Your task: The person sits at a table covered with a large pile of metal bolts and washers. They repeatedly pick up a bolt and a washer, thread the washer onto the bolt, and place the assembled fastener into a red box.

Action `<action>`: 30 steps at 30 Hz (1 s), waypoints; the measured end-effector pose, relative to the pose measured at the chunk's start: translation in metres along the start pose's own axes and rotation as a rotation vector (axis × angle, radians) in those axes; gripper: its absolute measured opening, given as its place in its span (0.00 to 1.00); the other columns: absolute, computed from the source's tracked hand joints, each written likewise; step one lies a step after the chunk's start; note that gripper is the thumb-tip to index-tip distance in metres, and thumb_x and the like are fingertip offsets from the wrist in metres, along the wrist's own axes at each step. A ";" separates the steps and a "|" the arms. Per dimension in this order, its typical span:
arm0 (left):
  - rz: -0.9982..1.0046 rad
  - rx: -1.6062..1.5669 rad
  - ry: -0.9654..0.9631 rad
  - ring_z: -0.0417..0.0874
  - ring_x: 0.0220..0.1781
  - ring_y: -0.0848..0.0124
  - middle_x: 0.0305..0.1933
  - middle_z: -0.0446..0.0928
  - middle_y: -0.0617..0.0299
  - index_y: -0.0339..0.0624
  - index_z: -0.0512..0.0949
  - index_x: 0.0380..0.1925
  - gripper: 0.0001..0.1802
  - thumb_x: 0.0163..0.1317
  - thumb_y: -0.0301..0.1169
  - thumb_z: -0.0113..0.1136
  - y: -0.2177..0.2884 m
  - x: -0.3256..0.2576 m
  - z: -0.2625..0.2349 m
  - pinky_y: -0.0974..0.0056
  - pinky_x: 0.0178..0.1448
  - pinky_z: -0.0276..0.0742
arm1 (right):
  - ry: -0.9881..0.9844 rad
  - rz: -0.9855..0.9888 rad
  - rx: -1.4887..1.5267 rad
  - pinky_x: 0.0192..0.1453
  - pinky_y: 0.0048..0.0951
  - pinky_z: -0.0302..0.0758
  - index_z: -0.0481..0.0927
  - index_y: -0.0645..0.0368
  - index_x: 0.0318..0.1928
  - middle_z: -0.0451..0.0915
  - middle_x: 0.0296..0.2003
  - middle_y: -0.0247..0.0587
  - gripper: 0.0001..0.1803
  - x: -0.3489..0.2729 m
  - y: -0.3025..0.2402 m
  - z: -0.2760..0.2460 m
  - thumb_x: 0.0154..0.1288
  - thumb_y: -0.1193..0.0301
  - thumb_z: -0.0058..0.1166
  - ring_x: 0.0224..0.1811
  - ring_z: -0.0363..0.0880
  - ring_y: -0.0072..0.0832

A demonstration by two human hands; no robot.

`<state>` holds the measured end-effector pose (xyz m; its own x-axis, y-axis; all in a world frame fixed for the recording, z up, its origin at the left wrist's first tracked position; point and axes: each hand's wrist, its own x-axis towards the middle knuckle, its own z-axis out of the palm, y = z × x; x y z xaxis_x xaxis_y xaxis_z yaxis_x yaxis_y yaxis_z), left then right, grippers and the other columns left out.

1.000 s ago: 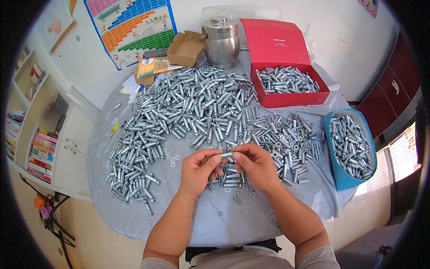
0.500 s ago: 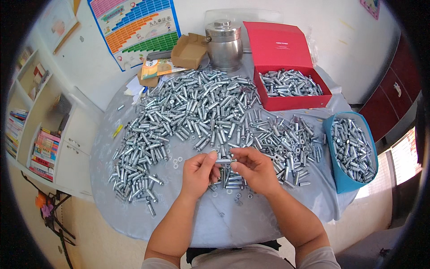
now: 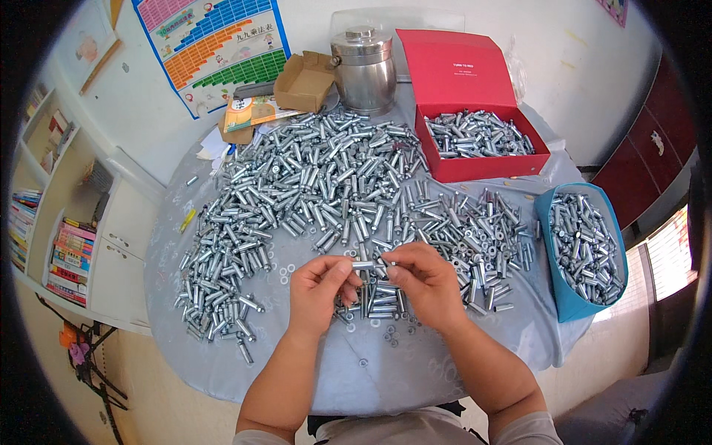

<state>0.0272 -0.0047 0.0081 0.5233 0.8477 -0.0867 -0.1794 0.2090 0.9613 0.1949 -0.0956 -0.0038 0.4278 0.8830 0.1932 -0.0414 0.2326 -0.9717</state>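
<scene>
**Both hands pinching one metal sleeve over the sorting table**

Pinching from both ends, the left hand [image 3: 317, 291] and the right hand [image 3: 426, 285] are holding a single short metal sleeve bolt [image 3: 368, 264] between them, level and just above the table [image 3: 415, 371]. Thumb and fingertips of each hand are closing narrowly on the piece, the left on its left end and the right on its right end; whether a part is being pushed on or twisted is too small to tell.

Directly beneath the hands, a small row of like pieces [image 3: 378, 300] is lying side by side, with loose washers [image 3: 283, 273] scattered near it on the grey cover. Beyond them, a large heap of silvery bolts [image 3: 311, 178] is spreading across most of the tabletop, so by the look of it a great deal is waiting to be handled. A red box [image 3: 482, 148], lid standing open, is sitting at the far right holding a layer of pieces, and a blue tub [image 3: 586, 256] at the right edge is holding many more. Judging by these, a fair share appears sorted into containers, yet the loose heap looks like the bigger part.

A steel pot [image 3: 363, 70] and an open cardboard box [image 3: 304, 80] are standing at the far edge.
</scene>
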 end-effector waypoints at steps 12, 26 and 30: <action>0.171 0.175 -0.142 0.78 0.28 0.80 0.31 0.81 0.63 0.35 0.81 0.45 0.12 0.62 0.20 0.62 -0.009 0.002 0.005 0.75 0.33 0.75 | -0.135 0.382 0.162 0.25 0.18 0.65 0.79 0.63 0.45 0.78 0.29 0.32 0.09 0.003 -0.010 -0.002 0.70 0.70 0.55 0.24 0.70 0.15; 0.090 0.038 -0.032 0.83 0.32 0.74 0.33 0.83 0.58 0.32 0.81 0.41 0.09 0.61 0.22 0.63 -0.008 0.002 0.005 0.70 0.39 0.81 | -0.057 0.429 0.262 0.25 0.16 0.61 0.83 0.62 0.49 0.76 0.27 0.26 0.16 0.000 -0.011 -0.002 0.71 0.63 0.55 0.22 0.64 0.12; 0.072 -0.012 -0.049 0.83 0.32 0.72 0.33 0.83 0.56 0.31 0.81 0.41 0.08 0.62 0.22 0.62 -0.008 0.002 0.003 0.68 0.39 0.81 | -0.097 0.438 0.288 0.23 0.16 0.60 0.82 0.63 0.50 0.76 0.28 0.28 0.15 0.001 -0.013 -0.004 0.70 0.66 0.55 0.21 0.63 0.12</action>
<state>0.0324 -0.0059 0.0012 0.5485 0.8361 -0.0040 -0.2282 0.1543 0.9613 0.1997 -0.0992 0.0081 0.2297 0.9530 -0.1977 -0.4497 -0.0762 -0.8899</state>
